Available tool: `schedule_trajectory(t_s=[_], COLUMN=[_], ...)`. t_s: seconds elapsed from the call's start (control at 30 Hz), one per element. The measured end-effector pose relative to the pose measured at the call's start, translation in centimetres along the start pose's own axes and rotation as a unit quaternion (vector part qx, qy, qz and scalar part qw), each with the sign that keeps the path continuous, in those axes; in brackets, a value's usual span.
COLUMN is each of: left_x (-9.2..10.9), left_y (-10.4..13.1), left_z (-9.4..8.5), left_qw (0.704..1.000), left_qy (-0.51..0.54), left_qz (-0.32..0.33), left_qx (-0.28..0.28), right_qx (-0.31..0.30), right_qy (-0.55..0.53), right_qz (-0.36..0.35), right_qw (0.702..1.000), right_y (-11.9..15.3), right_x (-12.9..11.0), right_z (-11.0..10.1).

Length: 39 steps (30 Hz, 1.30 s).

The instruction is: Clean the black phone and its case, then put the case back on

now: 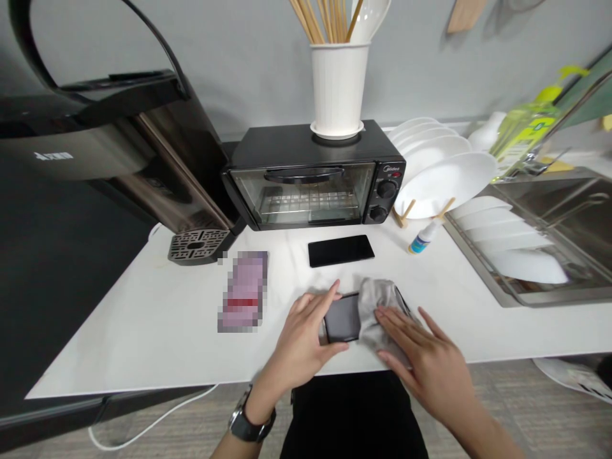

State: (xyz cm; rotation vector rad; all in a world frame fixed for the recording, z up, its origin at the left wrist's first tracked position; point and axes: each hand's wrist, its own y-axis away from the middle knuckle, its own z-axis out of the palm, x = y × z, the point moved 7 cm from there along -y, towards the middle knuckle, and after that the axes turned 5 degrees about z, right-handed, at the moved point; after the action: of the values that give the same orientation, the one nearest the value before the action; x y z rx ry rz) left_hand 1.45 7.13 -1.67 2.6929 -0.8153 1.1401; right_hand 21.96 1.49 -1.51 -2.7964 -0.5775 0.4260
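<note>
A dark phone-like device [342, 318] lies flat near the counter's front edge. My left hand [306, 331] grips its left end, thumb at the near edge and fingers at the far edge. Over the right part of the device lies a grey cloth [377, 306], with my right hand [421, 357] pressed on it, fingers stretched out. Farther back is a black phone [340, 250], screen up. To the left, a pinkish pixelated rectangular item [243, 290] rests on the counter. A small spray bottle [423, 238] stands at the right.
Along the wall stand a large water dispenser [157, 140], a black toaster oven [306, 178] with a white cup [339, 86] of chopsticks on top, and a rack of white plates [440, 178]. At the right is a sink [578, 223] with stacked dishes and a green soap bottle [523, 134].
</note>
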Motion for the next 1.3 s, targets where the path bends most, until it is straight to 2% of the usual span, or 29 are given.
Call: schedule_trajectory(t_s=[0.07, 0.13, 0.23, 0.33, 0.4, 0.47, 0.53, 0.67, 0.73, 0.8, 0.87, 0.97, 1.07, 1.17, 1.3], left_x=[0.1, 0.2, 0.0, -0.4, -0.5, -0.5, -0.3, 0.1, 0.1, 0.2, 0.1, -0.2, -0.4, -0.3, 0.2], left_y=[-0.1, -0.2, -0.1, 0.0, 0.1, 0.2, 0.1, 0.0, -0.1, -0.1, -0.1, 0.0, 0.1, 0.1, -0.1], left_z=[0.0, 0.0, 0.2, 0.3, 0.4, 0.4, 0.3, 0.0, -0.1, -0.1, 0.0, 0.1, 0.2, 0.1, 0.0], left_qw=[1.000, 1.000, 1.000, 1.000, 1.000, 1.000, 1.000, 1.000, 1.000, 1.000, 1.000, 1.000, 0.999, 0.999, 1.000], left_qy=[-0.001, -0.006, -0.007, -0.016, -0.023, -0.024, -0.019, -0.006, -0.008, -0.010, -0.013, -0.029, -0.036, -0.029, -0.008], left_qz=[0.002, 0.009, 0.014, 0.008, 0.004, 0.002, 0.001, -0.001, -0.003, 0.000, 0.004, -0.005, -0.022, -0.024, -0.012], left_qx=[-0.002, -0.003, 0.001, 0.002, 0.001, -0.001, 0.001, 0.004, 0.002, 0.002, 0.003, 0.007, 0.007, 0.009, 0.008], right_qx=[0.029, 0.044, 0.048, 0.012, -0.019, -0.033, -0.036, 0.016, 0.044, 0.053, 0.050, 0.012, -0.036, -0.046, 0.011], right_qy=[0.037, 0.037, -0.017, -0.107, -0.145, -0.144, -0.108, 0.006, 0.035, 0.030, 0.000, -0.081, -0.137, -0.119, -0.015], right_qz=[0.028, 0.041, 0.036, 0.007, -0.012, -0.014, -0.016, 0.015, 0.046, 0.059, 0.053, 0.007, -0.023, -0.016, 0.024], right_qw=[0.998, 0.997, 0.998, 0.994, 0.989, 0.989, 0.993, 1.000, 0.997, 0.996, 0.997, 0.997, 0.990, 0.992, 1.000], right_y=[-0.2, -1.1, -2.9, -3.6, -3.1, -2.1, -0.9, 0.4, 0.0, -0.9, -2.2, -3.5, -3.1, -1.6, 0.1], right_x=[1.0, 0.3, -3.1, -6.7, -7.7, -6.8, -4.7, 0.2, 1.2, 0.4, -1.9, -5.9, -7.6, -5.3, -0.2], right_z=[0.0, 0.5, 1.7, 2.6, 2.5, 2.0, 1.2, 0.0, 0.0, 0.5, 1.2, 2.0, 2.0, 1.4, 0.2])
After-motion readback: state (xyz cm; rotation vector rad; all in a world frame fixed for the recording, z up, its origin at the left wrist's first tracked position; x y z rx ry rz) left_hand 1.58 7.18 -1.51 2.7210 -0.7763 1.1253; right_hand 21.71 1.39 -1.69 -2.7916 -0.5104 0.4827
